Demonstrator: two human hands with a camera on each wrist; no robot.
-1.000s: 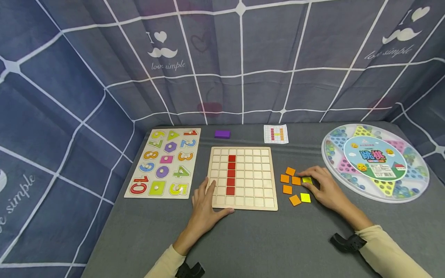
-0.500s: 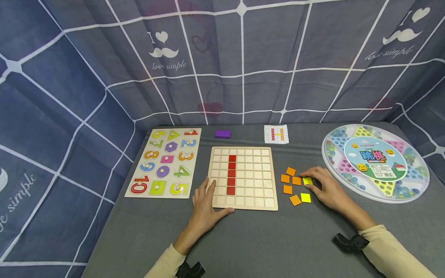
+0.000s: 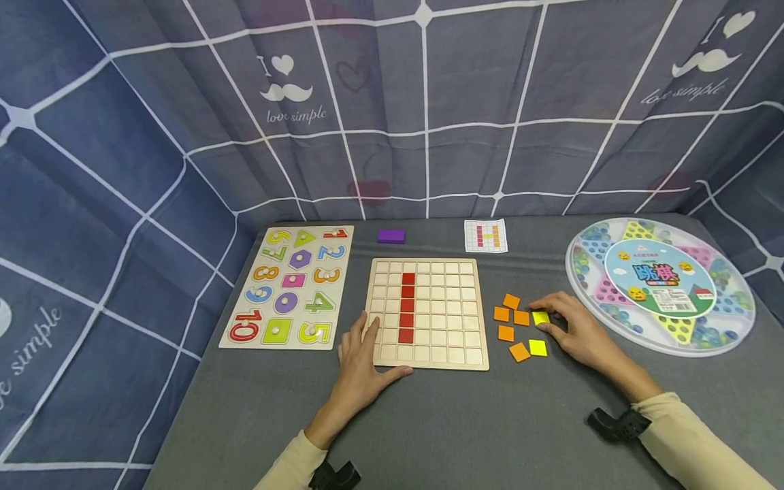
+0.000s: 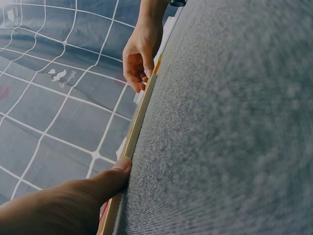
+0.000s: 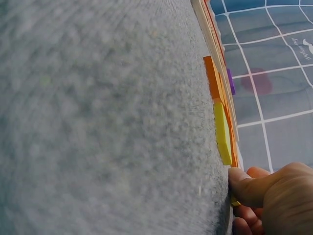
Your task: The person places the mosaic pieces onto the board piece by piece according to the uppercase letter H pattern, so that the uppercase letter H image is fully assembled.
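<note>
A square wooden grid board [image 3: 447, 355] lies in the middle of the head view, with several red tiles [image 3: 407, 320] in one column. My left hand [image 3: 359, 367] rests on its lower left corner, fingers spread over the left edge and thumb along the front edge. To the right of the board, my right hand [image 3: 578, 331] pinches a yellow tile [image 3: 540, 318] between thumb and index finger; in the right wrist view the fingers mostly cover it. A second yellow tile [image 3: 537, 348] and several orange tiles [image 3: 505, 333] lie loose beside that hand.
A number-and-shape puzzle board [image 3: 284, 282] lies to the left. Behind the grid board are a purple block [image 3: 391, 236] and a small printed pattern card [image 3: 486, 236]. A round Chinese checkers set [image 3: 661, 286] sits at the right, near the right hand. Patterned curtains [image 3: 465, 102] surround the table.
My right thumb and wrist have shifted slightly to the right, showing more of the yellow tile. My left hand and the board have stayed in place.
</note>
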